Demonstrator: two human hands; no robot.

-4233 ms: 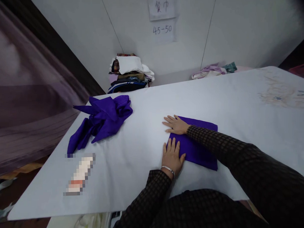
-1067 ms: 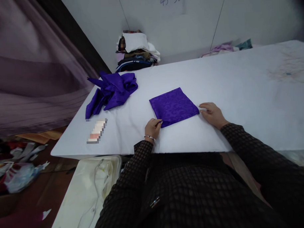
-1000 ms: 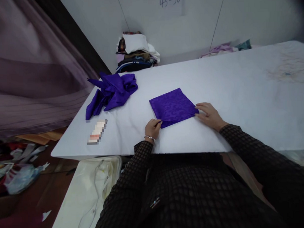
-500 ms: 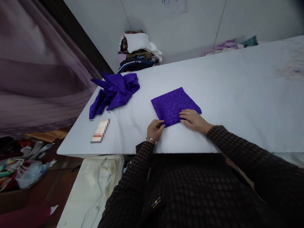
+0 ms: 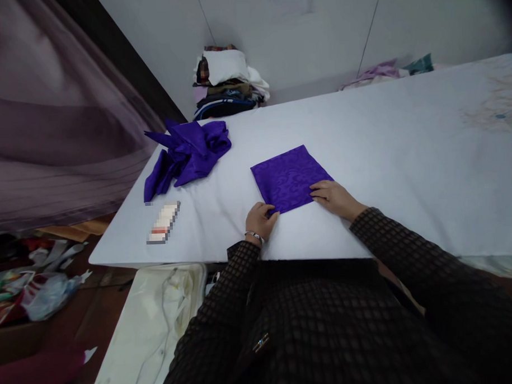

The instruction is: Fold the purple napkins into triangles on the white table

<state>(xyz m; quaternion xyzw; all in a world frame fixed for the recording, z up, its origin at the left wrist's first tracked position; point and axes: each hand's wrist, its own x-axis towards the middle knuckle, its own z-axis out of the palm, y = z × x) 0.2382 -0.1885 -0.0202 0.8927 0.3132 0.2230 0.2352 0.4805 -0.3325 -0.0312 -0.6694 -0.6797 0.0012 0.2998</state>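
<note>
A folded square of purple cloth with a swirling tone-on-tone pattern lies flat on the white-covered table in front of me. At its near left corner, my left hand is closed, pinching the edge between thumb and fingers. My right hand rests over the near right corner, its fingers stretched out flat on the fabric and pointing left. That corner is hidden under the hand. Farther left lies a crumpled heap of purple cloth, apart from both hands.
A blurred-out oblong item lies at the left of the table. Stacked folded clothes stand by the wall. A purple curtain hangs at left. Below the table's front edge is a cream surface; bags lie on the floor.
My right hand has slid right along the cloth to its near right corner. My left hand stays at the near left corner. The view has shifted slightly.
</note>
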